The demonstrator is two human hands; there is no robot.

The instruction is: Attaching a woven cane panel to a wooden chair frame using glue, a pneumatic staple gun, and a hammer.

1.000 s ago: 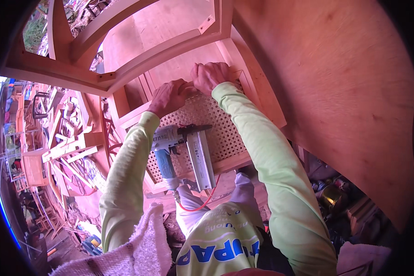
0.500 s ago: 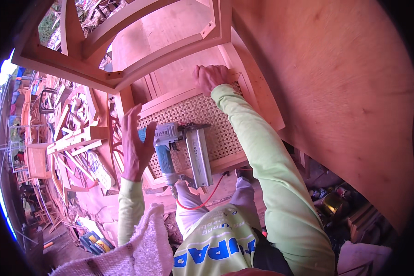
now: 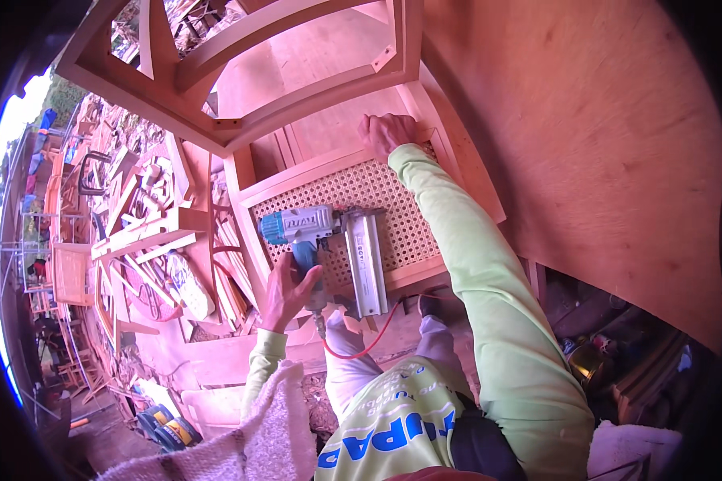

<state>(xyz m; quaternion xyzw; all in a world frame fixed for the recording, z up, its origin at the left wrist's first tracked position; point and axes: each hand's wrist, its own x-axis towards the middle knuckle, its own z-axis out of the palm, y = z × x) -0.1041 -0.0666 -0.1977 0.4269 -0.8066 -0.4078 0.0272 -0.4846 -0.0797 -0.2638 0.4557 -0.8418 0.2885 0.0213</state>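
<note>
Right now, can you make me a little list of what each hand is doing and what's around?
left hand: gripping the handle of the nail gun
right hand: pressed on the top rail of the wooden frame
cane panel: woven, set in the frame, under the nail gun
red hose: runs from the gun's base
nearby: wooden chair frame above, stacked wood parts on the left

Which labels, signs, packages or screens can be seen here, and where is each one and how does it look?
Label on the nail gun: a dark printed strip on its pale grey body, above the teal grip that the left hand holds.
Print on the shirt: large blue letters across the yellow-green cloth, at the lower edge.
No signs, packages or screens can be made out.
</note>
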